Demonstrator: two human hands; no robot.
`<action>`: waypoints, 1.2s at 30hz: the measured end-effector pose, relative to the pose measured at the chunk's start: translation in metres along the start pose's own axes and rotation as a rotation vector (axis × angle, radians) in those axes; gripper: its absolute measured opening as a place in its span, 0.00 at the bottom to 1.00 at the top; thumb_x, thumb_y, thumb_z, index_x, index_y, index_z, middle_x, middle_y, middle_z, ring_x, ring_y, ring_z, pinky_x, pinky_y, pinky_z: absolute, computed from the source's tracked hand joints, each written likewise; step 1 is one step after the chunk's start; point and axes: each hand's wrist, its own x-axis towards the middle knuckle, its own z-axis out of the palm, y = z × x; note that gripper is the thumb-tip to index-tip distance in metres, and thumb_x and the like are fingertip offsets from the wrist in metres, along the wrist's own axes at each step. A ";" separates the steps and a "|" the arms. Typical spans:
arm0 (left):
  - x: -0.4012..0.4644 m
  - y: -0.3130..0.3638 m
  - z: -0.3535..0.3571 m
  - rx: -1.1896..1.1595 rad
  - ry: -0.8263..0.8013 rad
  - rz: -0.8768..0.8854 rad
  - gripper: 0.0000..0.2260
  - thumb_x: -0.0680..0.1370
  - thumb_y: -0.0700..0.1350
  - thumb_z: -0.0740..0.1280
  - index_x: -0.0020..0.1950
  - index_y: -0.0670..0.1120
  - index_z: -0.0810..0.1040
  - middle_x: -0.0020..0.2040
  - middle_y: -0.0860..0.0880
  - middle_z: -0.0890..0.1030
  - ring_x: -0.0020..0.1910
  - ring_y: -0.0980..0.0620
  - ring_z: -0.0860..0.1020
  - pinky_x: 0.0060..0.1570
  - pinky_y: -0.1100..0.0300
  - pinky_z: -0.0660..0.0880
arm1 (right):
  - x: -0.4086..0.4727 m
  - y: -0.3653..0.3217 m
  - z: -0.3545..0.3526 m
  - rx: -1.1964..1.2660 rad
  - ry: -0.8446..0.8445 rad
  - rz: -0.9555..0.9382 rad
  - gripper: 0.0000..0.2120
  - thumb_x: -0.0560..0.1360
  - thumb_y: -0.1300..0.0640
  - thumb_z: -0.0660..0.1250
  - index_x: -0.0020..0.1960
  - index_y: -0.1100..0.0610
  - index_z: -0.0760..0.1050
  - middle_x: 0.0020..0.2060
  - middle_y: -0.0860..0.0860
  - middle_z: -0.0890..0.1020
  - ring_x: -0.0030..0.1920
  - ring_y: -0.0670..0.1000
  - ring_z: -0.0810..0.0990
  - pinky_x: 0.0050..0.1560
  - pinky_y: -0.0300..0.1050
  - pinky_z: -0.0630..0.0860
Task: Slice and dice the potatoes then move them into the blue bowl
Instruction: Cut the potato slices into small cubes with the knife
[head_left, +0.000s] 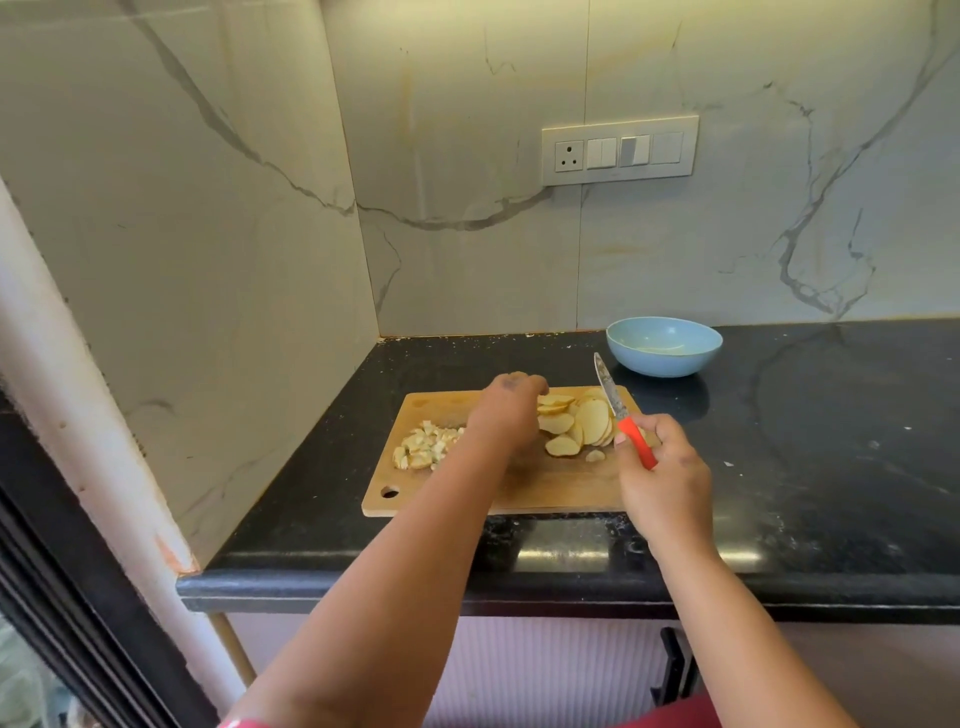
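On the wooden cutting board (519, 488), the left hand (506, 415) reaches into the pile of potato slices (576, 423) at the board's far right, fingers curled over them; whether it pinches any slice I cannot tell. The right hand (660, 478) grips the red-handled knife (621, 410), blade lifted and pointing away toward the blue bowl (664, 345), which sits on the black worktop (831, 441) just beyond the board and looks empty. A small heap of diced potato (423, 447) lies at the board's left.

Risks, as I judge them: thin slices may slide or fan out when gathered, giving uneven dice. The left fingertips sit near the blade's path. Dice near the left edge could spill onto the worktop during transfer.
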 end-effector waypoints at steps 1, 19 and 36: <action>0.008 0.000 0.003 -0.010 -0.023 -0.019 0.21 0.80 0.34 0.60 0.71 0.49 0.71 0.68 0.46 0.74 0.66 0.45 0.72 0.62 0.51 0.74 | 0.000 0.000 0.000 -0.016 -0.008 -0.007 0.09 0.79 0.54 0.64 0.59 0.48 0.75 0.45 0.49 0.80 0.39 0.47 0.76 0.33 0.37 0.69; 0.070 0.000 0.002 -0.040 -0.480 -0.020 0.21 0.82 0.40 0.59 0.76 0.49 0.65 0.74 0.45 0.68 0.71 0.43 0.68 0.69 0.49 0.68 | 0.010 0.001 0.006 -0.083 0.022 -0.010 0.08 0.80 0.54 0.62 0.58 0.48 0.75 0.44 0.48 0.80 0.41 0.49 0.78 0.32 0.35 0.67; -0.026 -0.009 -0.037 -0.726 -0.038 -0.087 0.10 0.78 0.40 0.70 0.58 0.45 0.75 0.52 0.45 0.81 0.50 0.48 0.81 0.53 0.52 0.79 | 0.010 -0.001 0.005 -0.088 -0.005 -0.006 0.08 0.80 0.53 0.62 0.58 0.46 0.74 0.45 0.47 0.80 0.39 0.44 0.77 0.30 0.35 0.67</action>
